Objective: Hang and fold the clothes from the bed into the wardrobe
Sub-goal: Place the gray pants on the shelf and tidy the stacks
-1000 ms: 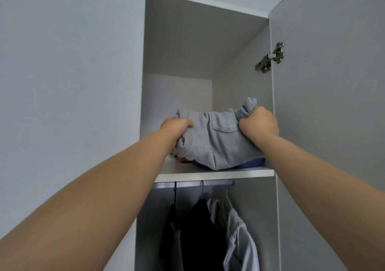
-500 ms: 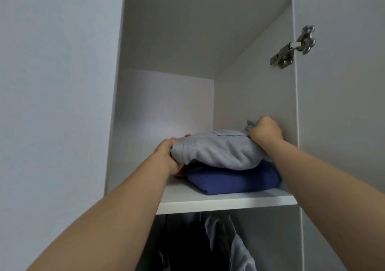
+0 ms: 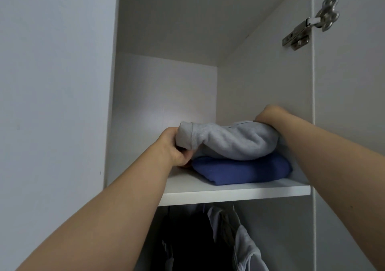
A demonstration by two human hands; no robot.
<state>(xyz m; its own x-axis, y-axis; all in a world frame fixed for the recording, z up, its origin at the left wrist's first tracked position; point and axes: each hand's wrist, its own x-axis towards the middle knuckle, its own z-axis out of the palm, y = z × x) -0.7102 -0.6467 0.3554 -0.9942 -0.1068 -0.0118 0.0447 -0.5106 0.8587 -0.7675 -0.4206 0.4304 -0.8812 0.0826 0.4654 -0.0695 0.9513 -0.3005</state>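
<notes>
— Risks, left to right?

— Grips the rolled end of the grey jumper (image 3: pixel 229 141) with the left hand (image 3: pixel 174 148), fingers curled under. Might tug the fold open on letting go carelessly. Lies on top of the blue jumper (image 3: pixel 241 171), both on the shelf (image 3: pixel 229 192) in the wardrobe's upper compartment (stack soft, likely to slump). Could push the blue one askew. Clamps the far end with the right hand (image 3: pixel 269 116), tight beside the side panel (image 3: pixel 260 72); might graze knuckles there.

— Surface and room?

— Smooth white board, bare along the front edge. Plain wall (image 3: pixel 52 83) at left, hanging clothes (image 3: pixel 235 229) below, open door (image 3: pixel 352 114) with metal hinge (image 3: pixel 308 26) at right.
</notes>
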